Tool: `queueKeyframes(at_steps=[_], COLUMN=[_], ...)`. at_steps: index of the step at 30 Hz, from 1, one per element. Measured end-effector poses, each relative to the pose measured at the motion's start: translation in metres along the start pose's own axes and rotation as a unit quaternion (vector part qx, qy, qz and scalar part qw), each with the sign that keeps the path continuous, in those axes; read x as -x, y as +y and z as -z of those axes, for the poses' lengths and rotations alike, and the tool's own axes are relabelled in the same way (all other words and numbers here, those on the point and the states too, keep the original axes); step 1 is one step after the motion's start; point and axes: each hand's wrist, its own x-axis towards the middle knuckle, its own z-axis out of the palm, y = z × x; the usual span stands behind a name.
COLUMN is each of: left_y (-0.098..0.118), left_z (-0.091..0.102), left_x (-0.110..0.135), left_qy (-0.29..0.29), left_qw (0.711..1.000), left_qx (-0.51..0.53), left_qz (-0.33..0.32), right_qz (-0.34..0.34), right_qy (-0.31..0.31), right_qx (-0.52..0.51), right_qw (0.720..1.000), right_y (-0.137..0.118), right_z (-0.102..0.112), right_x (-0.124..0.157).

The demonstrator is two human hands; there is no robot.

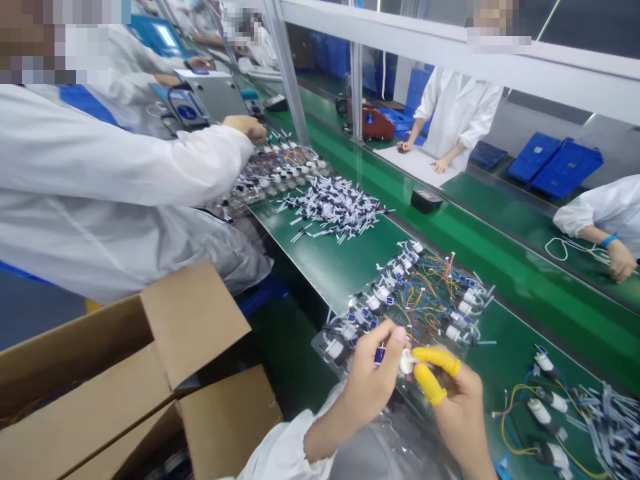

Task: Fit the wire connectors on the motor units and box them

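My left hand is closed around a small white motor-like part, and a blue label shows between its fingers. Yellow finger cots cover the thumb and forefinger of my right hand, which pinch a pale end of the same part, perhaps a short tube. Most of the part is hidden by the fingers. Just beyond my hands lies a clear plastic tray with rows of similar white parts, tubes and coloured wires.
A pile of short white tubes lies farther up the green bench. Loose motors and more tubes sit at the right. An open cardboard box stands on the left. Co-workers in white coats are nearby.
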Motion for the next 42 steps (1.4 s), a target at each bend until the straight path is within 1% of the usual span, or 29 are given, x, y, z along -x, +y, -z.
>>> queueKeyframes(at_steps=[3, 5, 7, 8, 10, 12, 14, 15, 17, 19, 20, 23, 26, 28, 30, 32, 35, 39, 42], left_y=[-0.005, -0.008, -0.01, -0.011, -0.014, -0.016, -0.019, -0.019, -0.018, -0.016, -0.015, -0.012, -0.013, -0.014, -0.015, -0.016, -0.015, -0.011, -0.007], left_z=[0.002, 0.003, 0.003, 0.002, 0.001, 0.0, -0.002, -0.003, -0.004, -0.004, -0.003, 0.001, 0.003, 0.002, 0.001, 0.002, 0.005, 0.006, 0.003], left_x=[-0.001, -0.002, -0.003, -0.004, -0.004, -0.004, -0.004, -0.004, -0.002, -0.001, 0.0, 0.001, 0.004, 0.005, 0.007, 0.008, 0.009, 0.01, 0.011], left_qy=[0.017, 0.015, -0.008, -0.022, -0.036, -0.038, -0.044, -0.056, -0.097, -0.133, -0.137, -0.113, -0.099, -0.097, -0.095, -0.094, -0.074, -0.051, -0.043], left_qw=[0.998, 0.992, 0.988, 0.989, 0.993, 0.996, 0.997, 0.996, 0.992, 0.987, 0.986, 0.99, 0.984, 0.98, 0.979, 0.983, 0.988, 0.99, 0.988], left_qx=[-0.062, -0.12, -0.148, -0.143, -0.111, -0.072, -0.047, -0.036, -0.008, 0.014, 0.011, -0.066, -0.151, -0.177, -0.178, -0.16, -0.136, -0.131, -0.146], left_qz=[-0.02, -0.041, -0.041, -0.03, 0.0, 0.024, 0.041, 0.052, 0.077, 0.093, 0.091, 0.047, 0.006, -0.004, -0.005, 0.0, 0.014, 0.008, -0.015], right_qz=[0.024, 0.025, -0.008, -0.032, -0.069, -0.089, -0.103, -0.109, -0.115, -0.12, -0.124, -0.128, -0.127, -0.126, -0.125, -0.129, -0.132, -0.117, -0.084], right_qy=[-0.057, -0.074, -0.067, -0.06, -0.028, 0.024, 0.09, 0.113, 0.123, 0.1, 0.088, 0.072, 0.044, 0.018, 0.002, 0.008, 0.051, 0.091, 0.092], right_qx=[0.074, 0.128, 0.157, 0.151, 0.1, 0.018, -0.059, -0.09, -0.137, -0.161, -0.165, -0.14, -0.098, -0.08, -0.075, -0.088, -0.116, -0.077, -0.057], right_qw=[0.995, 0.989, 0.985, 0.986, 0.992, 0.996, 0.989, 0.983, 0.976, 0.975, 0.975, 0.979, 0.986, 0.989, 0.989, 0.988, 0.983, 0.986, 0.991], right_y=[0.001, 0.006, 0.011, 0.012, 0.012, 0.009, 0.004, 0.002, 0.001, 0.002, 0.004, 0.009, 0.008, 0.006, 0.004, 0.005, 0.01, 0.011, 0.007], right_z=[0.007, 0.013, 0.021, 0.025, 0.032, 0.033, 0.029, 0.025, 0.016, 0.009, 0.006, 0.004, 0.007, 0.009, 0.01, 0.01, 0.009, 0.004, -0.003], right_x=[0.004, 0.009, 0.013, 0.014, 0.012, 0.007, 0.003, 0.002, 0.004, 0.009, 0.013, 0.023, 0.026, 0.026, 0.026, 0.029, 0.037, 0.044, 0.043])
